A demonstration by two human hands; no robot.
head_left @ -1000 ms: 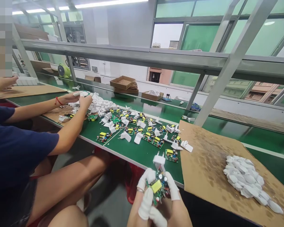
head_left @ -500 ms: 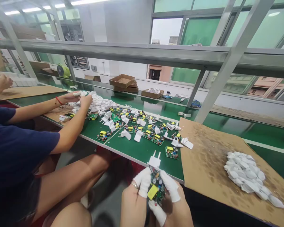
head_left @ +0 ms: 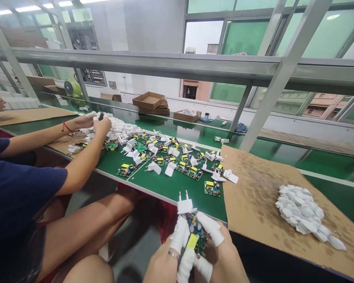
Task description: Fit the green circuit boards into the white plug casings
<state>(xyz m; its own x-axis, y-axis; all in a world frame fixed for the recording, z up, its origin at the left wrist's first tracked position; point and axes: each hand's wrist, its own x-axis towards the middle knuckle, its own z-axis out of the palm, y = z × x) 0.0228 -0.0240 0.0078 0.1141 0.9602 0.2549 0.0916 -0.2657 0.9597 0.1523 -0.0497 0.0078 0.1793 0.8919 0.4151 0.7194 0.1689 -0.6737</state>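
Close to my body I hold a green circuit board (head_left: 201, 240) with a yellow block and small components on it. A white two-pin plug (head_left: 185, 206) sits at its far end, pins pointing away from me. My left hand (head_left: 174, 251) is closed on the board's left side. My right hand (head_left: 221, 243) grips the right side, with one covered finger near the bottom edge. White covers wrap several fingers on both hands. On the table just beyond lie a loose circuit board (head_left: 212, 188) and a white plug piece (head_left: 231, 176).
Boards and white plug pieces (head_left: 170, 169) are scattered over the green table (head_left: 162, 188). At right, cardboard (head_left: 250, 212) carries a pile of white casings (head_left: 301, 212). A co-worker's hands (head_left: 98, 122) work over a white heap at left. A metal post (head_left: 271, 94) rises ahead.
My left fingers have shifted down onto the board's near end, by the yellow block. The co-worker's hands now hold something dark. The view has swung slightly.
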